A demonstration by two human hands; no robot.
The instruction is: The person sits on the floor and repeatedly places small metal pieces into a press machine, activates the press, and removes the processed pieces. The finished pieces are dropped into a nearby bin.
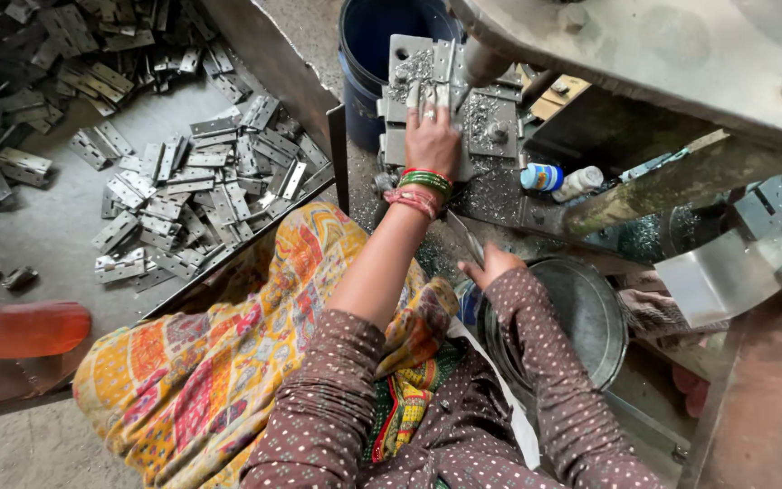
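Left hand [431, 136], in the upper middle of the frame, is lying flat with fingers stretched out, pressing a small grey metal piece [427, 94] onto the steel die plate [491, 122] of a press; it is pinning the piece down rather than closing around it. The press ram [483, 63] is hanging just to the right of those fingertips, nearly touching them. Right hand [491, 265] is sitting lower, near the centre of the frame, loosely curled around a thin metal rod [465, 237] at the rim of a round metal pan [581, 312].

The main danger appears to be the fingers: they are resting so close under the ram that a stroke coming down could catch them. Bangles [425, 181] on the wrist are hanging near the plate edge and could snag. Metal shavings [491, 186] are littering the plate, so the piece could be sitting unevenly and slipping, and the chips could be cutting bare skin.

A blue bucket [368, 54] is standing behind the plate, and loose hinges [201, 190] are lying heaped at the upper left.
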